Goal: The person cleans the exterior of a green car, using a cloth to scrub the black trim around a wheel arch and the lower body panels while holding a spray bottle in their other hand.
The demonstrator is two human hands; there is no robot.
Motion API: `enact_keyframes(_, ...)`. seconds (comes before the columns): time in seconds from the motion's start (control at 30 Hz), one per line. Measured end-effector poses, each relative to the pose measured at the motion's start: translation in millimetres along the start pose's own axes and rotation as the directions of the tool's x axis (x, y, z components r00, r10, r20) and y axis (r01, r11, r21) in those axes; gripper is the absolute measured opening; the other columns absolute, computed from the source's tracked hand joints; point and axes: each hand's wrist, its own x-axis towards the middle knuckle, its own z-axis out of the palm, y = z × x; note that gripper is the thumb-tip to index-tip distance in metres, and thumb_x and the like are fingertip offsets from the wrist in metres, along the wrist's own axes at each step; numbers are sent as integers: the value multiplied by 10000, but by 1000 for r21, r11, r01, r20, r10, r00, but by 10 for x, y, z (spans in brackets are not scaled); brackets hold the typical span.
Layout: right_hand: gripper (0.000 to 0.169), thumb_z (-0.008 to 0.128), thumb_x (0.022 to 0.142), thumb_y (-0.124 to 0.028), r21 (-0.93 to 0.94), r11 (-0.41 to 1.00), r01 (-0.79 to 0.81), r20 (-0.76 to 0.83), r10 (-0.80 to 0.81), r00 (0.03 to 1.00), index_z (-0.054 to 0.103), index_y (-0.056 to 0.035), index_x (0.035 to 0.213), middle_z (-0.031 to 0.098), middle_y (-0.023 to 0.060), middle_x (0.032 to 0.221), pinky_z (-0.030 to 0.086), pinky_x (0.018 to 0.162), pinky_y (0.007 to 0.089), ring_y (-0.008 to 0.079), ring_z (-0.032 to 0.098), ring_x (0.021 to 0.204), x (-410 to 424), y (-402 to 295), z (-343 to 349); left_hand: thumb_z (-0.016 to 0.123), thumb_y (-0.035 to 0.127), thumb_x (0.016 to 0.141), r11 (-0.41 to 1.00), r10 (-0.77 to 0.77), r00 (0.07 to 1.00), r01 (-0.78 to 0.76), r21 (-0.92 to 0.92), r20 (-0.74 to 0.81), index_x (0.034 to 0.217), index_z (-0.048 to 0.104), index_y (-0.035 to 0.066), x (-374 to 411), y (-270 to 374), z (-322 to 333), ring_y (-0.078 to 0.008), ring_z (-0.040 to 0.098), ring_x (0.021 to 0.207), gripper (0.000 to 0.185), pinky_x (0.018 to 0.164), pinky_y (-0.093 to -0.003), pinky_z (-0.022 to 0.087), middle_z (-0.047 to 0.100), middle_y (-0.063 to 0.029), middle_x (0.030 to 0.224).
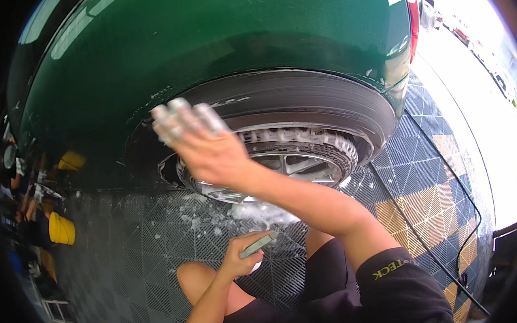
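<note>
My right hand point(211, 148) is stretched over the wheel arch, in front of the dark plastic arch trim point(296, 94) of a green car point(229, 30). Its blurred fingers look spread, with white foam over them, and nothing shows in its grip. Lower down, above the floor, my left hand point(239, 256) grips a grey-green flat block point(257, 244). Something white shows under that hand, too hidden to name. Between the hands and the car body stands a wheel with a silver spoked rim point(299, 165). Foam coats its tyre point(303, 136).
Foam point(262, 214) lies on the ribbed floor tiles point(151, 243) below the wheel. A yellow bucket point(61, 228) stands at the left. A dark hose point(449, 163) and a long dark strip or pole point(424, 238) cross the tiles at the right. My knees are close beneath my hands.
</note>
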Motion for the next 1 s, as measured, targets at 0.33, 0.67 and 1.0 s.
enact_keyframes(0.33, 482, 380, 1014, -140, -216, 769, -602, -631, 361, 687, 554, 45, 1424, 523, 206, 1502, 206, 1252, 515, 408, 388, 1458, -680, 861, -511, 629, 44, 752, 989, 118, 992, -122, -79, -52, 1275, 699, -12, -556, 432, -351, -167, 702, 888, 530, 802, -278, 547, 740, -139, 1080)
enact_keyframes(0.67, 665, 446, 931, -141, -9, 960, 281, 270, -268, 925, 354, 21, 1569, 296, 167, 1671, 194, 1282, 455, 307, 248, 1564, 184, -873, 1275, 619, -29, 747, 933, 236, 964, -260, -249, -122, 1271, 684, -59, -972, 585, -331, -267, 731, 1015, 528, 908, -332, 564, 731, -210, 1175)
enact_keyframes(1.0, 513, 357, 1052, -144, -93, 712, -696, -617, 508, 602, 433, 16, 1533, 435, 251, 1571, 217, 1246, 531, 418, 316, 1508, -1193, 1361, -791, 628, -33, 777, 951, 214, 945, -259, -169, -247, 1238, 699, -69, -1375, 738, -397, -246, 741, 968, 468, 873, -301, 573, 740, -194, 1146)
